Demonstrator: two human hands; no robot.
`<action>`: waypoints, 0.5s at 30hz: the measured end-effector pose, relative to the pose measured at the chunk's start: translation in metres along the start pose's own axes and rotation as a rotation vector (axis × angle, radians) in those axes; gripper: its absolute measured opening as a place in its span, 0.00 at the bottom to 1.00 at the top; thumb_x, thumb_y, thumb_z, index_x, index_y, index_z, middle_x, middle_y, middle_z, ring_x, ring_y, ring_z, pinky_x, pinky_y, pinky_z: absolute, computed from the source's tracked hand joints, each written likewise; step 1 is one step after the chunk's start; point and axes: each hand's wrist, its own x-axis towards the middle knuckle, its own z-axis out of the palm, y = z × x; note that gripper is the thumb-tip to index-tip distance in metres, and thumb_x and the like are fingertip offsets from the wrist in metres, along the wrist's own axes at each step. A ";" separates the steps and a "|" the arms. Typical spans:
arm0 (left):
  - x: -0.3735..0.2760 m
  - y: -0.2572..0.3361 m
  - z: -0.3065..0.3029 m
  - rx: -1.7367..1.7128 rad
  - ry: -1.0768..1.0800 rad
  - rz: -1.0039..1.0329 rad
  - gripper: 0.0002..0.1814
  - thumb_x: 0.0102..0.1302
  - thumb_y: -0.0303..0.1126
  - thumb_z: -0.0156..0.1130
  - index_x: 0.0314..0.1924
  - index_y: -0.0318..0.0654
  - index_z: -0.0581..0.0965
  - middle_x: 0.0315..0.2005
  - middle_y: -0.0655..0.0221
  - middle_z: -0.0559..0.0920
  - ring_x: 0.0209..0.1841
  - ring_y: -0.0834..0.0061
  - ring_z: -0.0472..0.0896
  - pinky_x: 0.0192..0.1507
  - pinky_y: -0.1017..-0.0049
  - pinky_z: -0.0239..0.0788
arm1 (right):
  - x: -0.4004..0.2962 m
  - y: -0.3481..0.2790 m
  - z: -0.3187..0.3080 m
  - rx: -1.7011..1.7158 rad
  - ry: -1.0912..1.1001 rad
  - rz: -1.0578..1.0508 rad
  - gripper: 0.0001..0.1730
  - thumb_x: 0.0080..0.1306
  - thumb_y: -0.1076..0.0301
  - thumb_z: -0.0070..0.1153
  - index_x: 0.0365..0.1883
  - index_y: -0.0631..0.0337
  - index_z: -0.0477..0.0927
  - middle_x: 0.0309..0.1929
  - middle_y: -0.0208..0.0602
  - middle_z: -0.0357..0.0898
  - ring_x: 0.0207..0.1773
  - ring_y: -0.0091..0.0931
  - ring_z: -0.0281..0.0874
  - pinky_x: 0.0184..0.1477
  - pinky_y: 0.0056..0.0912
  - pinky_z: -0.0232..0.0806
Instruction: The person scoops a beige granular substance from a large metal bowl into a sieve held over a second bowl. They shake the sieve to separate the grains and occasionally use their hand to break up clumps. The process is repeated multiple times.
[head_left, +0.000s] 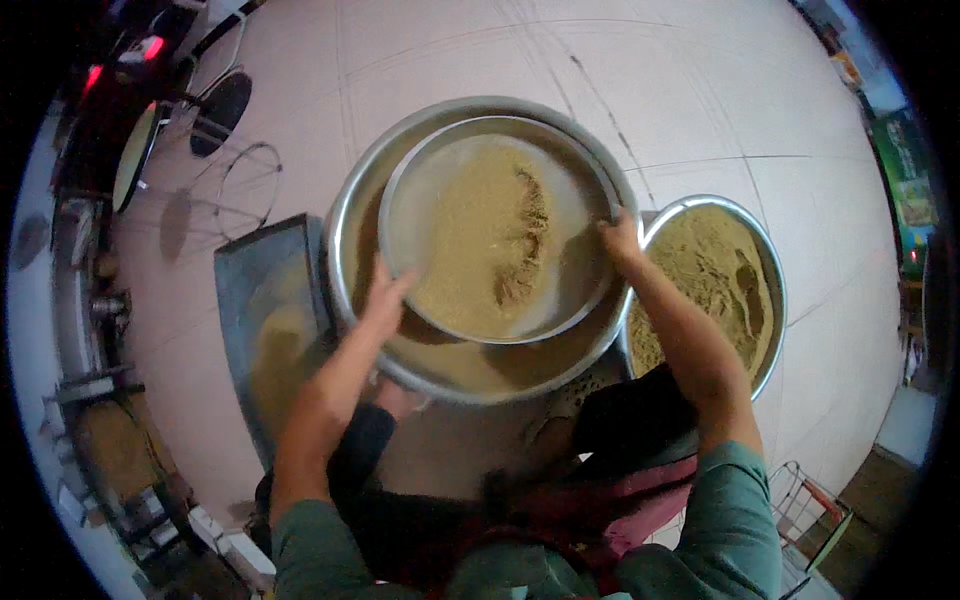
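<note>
A round metal-rimmed sieve (480, 339), partly covered by yellowish-brown powder (480, 225) with a rougher clumped ridge on its right side, is held over a large round metal basin (346, 262). My left hand (388, 298) grips the sieve's lower left rim, blurred a little. On the right rim, my right hand (621, 238) is closed around the edge. More of the powder lies in the basin below, seen around the sieve. Whether the sieve touches the basin I cannot tell.
Right of the basin stands a smaller metal bowl (780, 300) filled with similar powder. A dark grey tray (259, 262) with powder is at the left. Stools with metal legs (221, 112) stand on the tiled floor (465, 52) at upper left; a wire rack (806, 499) is at lower right.
</note>
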 end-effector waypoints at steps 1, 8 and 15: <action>0.005 -0.015 0.016 0.165 -0.045 0.079 0.38 0.73 0.44 0.58 0.76 0.45 0.52 0.66 0.57 0.69 0.67 0.61 0.68 0.64 0.56 0.64 | 0.007 0.026 -0.008 0.108 0.080 0.025 0.31 0.59 0.66 0.65 0.59 0.66 0.72 0.53 0.60 0.79 0.56 0.51 0.79 0.58 0.46 0.72; -0.006 -0.021 -0.002 0.007 0.118 0.020 0.30 0.75 0.32 0.49 0.74 0.42 0.55 0.63 0.52 0.73 0.60 0.55 0.77 0.61 0.53 0.71 | -0.004 0.008 0.007 0.135 -0.173 0.141 0.33 0.58 0.68 0.65 0.63 0.63 0.73 0.51 0.58 0.82 0.59 0.47 0.79 0.60 0.46 0.70; -0.020 -0.016 -0.012 0.154 0.157 0.058 0.33 0.71 0.36 0.59 0.72 0.41 0.59 0.58 0.57 0.76 0.60 0.58 0.75 0.62 0.57 0.68 | -0.041 -0.053 0.017 0.049 -0.219 0.244 0.26 0.57 0.76 0.59 0.56 0.66 0.75 0.43 0.53 0.82 0.49 0.45 0.81 0.54 0.45 0.72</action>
